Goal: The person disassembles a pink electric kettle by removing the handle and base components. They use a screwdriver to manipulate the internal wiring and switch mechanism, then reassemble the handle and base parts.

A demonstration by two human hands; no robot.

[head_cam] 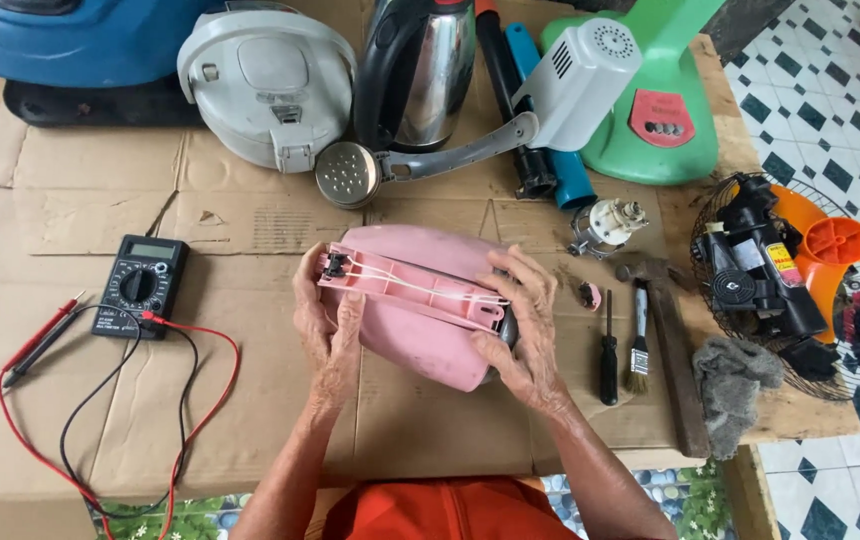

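Both hands grip a pink appliance housing (420,330) lying mid-tabletop on flattened cardboard (250,400) — the left hand (325,320) wraps the end with the black switch, the right hand (522,325) clasps the other end. White wires (420,287) run along its open channel. A multimeter (140,285) sits well left; a screwdriver (608,350) and brush (638,350) lie right.

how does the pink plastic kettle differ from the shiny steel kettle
The pink plastic kettle lies on its side, gripped by the left hand and right hand; the shiny steel kettle stands upright, untouched. The pink one's handle is opened, white wires showing; the steel one's black handle is closed.
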